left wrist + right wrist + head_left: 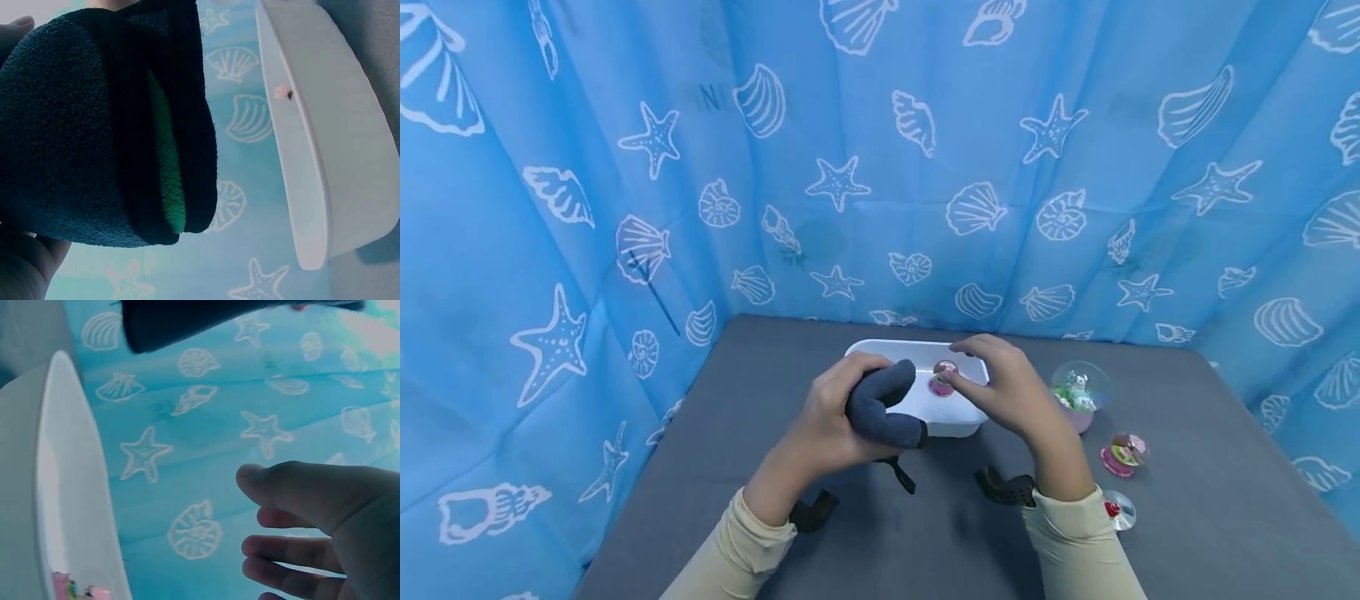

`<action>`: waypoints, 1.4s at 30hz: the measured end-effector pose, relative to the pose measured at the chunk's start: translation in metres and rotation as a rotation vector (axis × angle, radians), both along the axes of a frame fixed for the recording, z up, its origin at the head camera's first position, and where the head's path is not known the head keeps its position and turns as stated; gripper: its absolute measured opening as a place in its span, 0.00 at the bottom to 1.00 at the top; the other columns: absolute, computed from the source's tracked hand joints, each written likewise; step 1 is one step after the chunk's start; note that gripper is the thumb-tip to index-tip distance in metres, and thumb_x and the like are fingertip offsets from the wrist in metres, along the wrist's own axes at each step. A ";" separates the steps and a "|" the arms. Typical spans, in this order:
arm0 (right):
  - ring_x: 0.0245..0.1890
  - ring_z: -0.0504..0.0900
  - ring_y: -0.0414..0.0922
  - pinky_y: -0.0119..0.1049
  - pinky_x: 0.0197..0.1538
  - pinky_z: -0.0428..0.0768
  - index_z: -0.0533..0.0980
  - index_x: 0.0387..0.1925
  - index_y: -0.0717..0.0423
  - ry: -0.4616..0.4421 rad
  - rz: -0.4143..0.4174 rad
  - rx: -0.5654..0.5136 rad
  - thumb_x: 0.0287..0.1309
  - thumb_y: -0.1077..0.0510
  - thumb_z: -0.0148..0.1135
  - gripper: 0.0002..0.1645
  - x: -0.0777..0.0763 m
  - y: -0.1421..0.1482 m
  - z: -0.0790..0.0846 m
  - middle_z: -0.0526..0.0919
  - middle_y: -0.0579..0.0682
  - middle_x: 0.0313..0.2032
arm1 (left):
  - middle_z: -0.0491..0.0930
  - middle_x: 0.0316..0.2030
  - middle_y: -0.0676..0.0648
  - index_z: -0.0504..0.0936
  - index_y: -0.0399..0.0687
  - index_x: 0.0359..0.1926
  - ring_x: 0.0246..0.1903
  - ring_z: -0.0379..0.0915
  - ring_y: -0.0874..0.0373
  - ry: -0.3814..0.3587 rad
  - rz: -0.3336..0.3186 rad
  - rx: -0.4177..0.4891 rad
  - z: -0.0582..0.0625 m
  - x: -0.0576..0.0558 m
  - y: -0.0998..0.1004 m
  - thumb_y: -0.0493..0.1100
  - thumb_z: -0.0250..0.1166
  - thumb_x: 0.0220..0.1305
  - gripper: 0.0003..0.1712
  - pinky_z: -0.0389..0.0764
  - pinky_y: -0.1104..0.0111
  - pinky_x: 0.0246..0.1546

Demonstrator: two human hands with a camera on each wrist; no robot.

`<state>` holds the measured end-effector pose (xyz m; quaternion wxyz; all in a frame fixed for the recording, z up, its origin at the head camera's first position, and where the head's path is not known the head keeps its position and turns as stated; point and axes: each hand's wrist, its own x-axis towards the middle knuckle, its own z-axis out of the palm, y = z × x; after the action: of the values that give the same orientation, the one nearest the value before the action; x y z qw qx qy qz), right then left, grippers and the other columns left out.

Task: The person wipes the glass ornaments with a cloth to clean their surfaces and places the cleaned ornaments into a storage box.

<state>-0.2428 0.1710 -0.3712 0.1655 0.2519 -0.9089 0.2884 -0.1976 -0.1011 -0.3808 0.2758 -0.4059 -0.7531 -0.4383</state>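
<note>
My left hand (pixel 831 412) grips a folded dark blue-grey towel (pixel 883 404), with its fold bulging toward the right. In the left wrist view, the layered towel (pixel 69 137) has black edging and a green strip between its layers. Over the right end of a white tub (pixel 887 346), my right hand (pixel 1003 379) is held with thumb and fingers apart and nothing between them. Inside the tub sits a small snow globe (pixel 942 388) with a pink base, close below the right thumb. The right wrist view shows that hand (pixel 300 519) clear of the tub.
To the right of the tub stand a larger snow globe (pixel 1078 396), a small pink-based globe (pixel 1122 456) and a clear dome with red inside (pixel 1122 510), partly behind the right sleeve. A blue shell-patterned curtain (pixel 865 242) borders the grey table (pixel 775 358).
</note>
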 end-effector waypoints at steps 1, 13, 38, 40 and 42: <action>0.58 0.84 0.57 0.60 0.60 0.83 0.85 0.55 0.58 0.017 0.005 -0.005 0.64 0.54 0.76 0.21 0.004 0.001 0.003 0.88 0.56 0.54 | 0.83 0.52 0.47 0.78 0.46 0.60 0.51 0.81 0.54 0.000 0.000 0.001 0.001 0.000 0.000 0.43 0.89 0.43 0.43 0.85 0.58 0.54; 0.52 0.87 0.54 0.56 0.50 0.87 0.85 0.53 0.58 0.081 -0.049 0.010 0.60 0.58 0.79 0.21 0.043 0.037 0.017 0.89 0.56 0.51 | 0.83 0.51 0.47 0.78 0.45 0.60 0.49 0.81 0.55 0.014 -0.028 0.014 0.004 0.007 0.003 0.44 0.89 0.43 0.43 0.85 0.59 0.53; 0.59 0.79 0.42 0.43 0.53 0.84 0.83 0.60 0.47 -0.144 -0.313 0.069 0.58 0.45 0.80 0.30 0.125 0.143 -0.035 0.86 0.54 0.58 | 0.82 0.51 0.49 0.77 0.47 0.59 0.51 0.80 0.58 -0.009 -0.060 -0.022 0.005 0.009 0.006 0.45 0.88 0.45 0.41 0.84 0.60 0.56; 0.60 0.78 0.44 0.43 0.52 0.85 0.82 0.61 0.47 -0.162 -0.328 0.080 0.58 0.44 0.80 0.31 0.128 0.149 -0.038 0.85 0.55 0.60 | 0.82 0.51 0.49 0.77 0.47 0.60 0.51 0.80 0.58 -0.022 -0.059 -0.022 0.005 0.009 0.006 0.45 0.88 0.45 0.41 0.84 0.60 0.57; 0.61 0.78 0.47 0.49 0.53 0.86 0.81 0.63 0.48 -0.184 -0.330 0.075 0.59 0.44 0.80 0.33 0.130 0.154 -0.041 0.83 0.57 0.62 | 0.82 0.51 0.50 0.77 0.47 0.59 0.51 0.80 0.58 -0.030 -0.059 -0.021 0.004 0.009 0.007 0.45 0.88 0.45 0.41 0.84 0.60 0.57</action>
<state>-0.1125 0.3251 -0.4123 0.1173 0.0779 -0.9593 0.2447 -0.1882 -0.0941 -0.3767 0.2473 -0.4241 -0.7495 -0.4442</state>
